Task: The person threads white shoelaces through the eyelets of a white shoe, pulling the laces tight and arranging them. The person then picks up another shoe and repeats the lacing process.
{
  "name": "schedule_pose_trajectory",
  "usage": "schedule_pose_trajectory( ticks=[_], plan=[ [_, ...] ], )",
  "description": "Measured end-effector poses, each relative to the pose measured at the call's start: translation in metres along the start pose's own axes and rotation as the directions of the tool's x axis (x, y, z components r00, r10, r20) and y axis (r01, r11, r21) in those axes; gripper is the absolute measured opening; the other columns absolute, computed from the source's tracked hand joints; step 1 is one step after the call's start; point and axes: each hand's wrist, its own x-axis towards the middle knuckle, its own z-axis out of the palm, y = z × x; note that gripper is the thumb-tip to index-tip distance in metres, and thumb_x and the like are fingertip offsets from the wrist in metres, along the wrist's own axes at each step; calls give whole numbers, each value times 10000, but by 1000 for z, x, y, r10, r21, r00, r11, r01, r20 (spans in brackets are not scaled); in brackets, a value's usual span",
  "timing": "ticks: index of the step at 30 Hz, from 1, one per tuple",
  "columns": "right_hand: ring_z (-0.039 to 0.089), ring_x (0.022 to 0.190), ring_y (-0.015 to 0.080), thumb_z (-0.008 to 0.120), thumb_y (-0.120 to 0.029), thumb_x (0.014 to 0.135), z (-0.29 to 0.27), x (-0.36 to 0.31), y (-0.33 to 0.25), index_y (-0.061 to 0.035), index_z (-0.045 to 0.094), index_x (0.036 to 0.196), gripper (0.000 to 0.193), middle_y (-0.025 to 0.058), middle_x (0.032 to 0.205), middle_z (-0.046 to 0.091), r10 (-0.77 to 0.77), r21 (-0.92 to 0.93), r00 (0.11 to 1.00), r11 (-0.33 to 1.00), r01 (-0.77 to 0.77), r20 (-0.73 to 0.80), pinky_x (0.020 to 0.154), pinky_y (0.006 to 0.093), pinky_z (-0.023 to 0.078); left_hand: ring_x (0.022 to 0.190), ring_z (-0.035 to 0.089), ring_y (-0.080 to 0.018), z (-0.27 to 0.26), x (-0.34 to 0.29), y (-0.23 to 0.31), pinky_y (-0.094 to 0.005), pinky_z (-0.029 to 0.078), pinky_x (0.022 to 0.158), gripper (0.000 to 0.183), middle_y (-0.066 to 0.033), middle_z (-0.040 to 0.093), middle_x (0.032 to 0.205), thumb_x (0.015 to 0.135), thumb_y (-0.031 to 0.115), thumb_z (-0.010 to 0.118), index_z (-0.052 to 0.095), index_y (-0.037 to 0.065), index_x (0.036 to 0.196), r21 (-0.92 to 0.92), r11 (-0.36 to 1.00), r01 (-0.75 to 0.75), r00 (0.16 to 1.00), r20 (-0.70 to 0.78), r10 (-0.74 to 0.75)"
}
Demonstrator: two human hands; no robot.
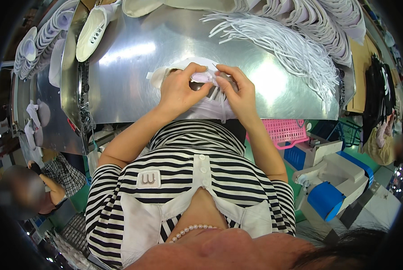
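A white shoe upper [158, 77] lies at the near edge of the metal table, between my hands. My left hand [180, 90] is closed on it from the left, with thumb and forefinger at its opening, where a pale lilac lining shows. On the right, my right hand [238, 85] has its fingers bent in a pinch beside the upper. White shoelace strands [221, 100] hang below these fingers, and a thin tip shows near the forefinger. How much of the lace is inside the right hand is partly hidden.
A large bundle of white shoelaces [282, 49] spreads across the table's right side. Nested white uppers [309, 22] line the far right edge. One laced upper [93, 33] lies at the far left. A pink basket [284, 131] stands below the table, near a machine [332, 173].
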Motion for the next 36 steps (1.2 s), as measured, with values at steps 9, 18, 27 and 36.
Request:
schedule_pose_trajectory(
  ticks=[9,18,27,36],
  plan=[
    [700,756,242,712,-106,875,-14,-7,-10,-23,634,1056,215,122,877,708,-210,-448,971,862,239,114,662,316,537,768,655,-264,-2,-4,-1,-360,491,708,381,-102,709,891,765,230,791,665,76,1090,115,993,-22,1000,2,22],
    [683,690,291,657,-161,868,6,8,-20,11,520,1100,319,136,738,672,-12,-762,968,614,206,252,573,384,528,648,584,-305,4,-10,-2,-422,455,659,378,-98,618,676,808,141,690,627,90,1177,97,974,-203,978,-22,207],
    [672,735,369,625,-197,923,-22,16,-33,-35,561,1210,336,142,768,687,59,-682,961,716,147,269,649,428,515,759,676,-218,5,3,-11,-340,510,708,385,-152,714,895,832,45,646,588,38,1213,-356,924,136,981,176,-77],
    [662,754,309,631,-189,935,-11,-9,21,-100,642,1075,166,70,931,688,-222,-631,963,771,79,-151,658,406,508,793,628,-116,-11,20,-11,-266,497,748,327,-43,675,868,883,61,665,582,34,1198,-536,793,290,940,315,-130]
  ],
)
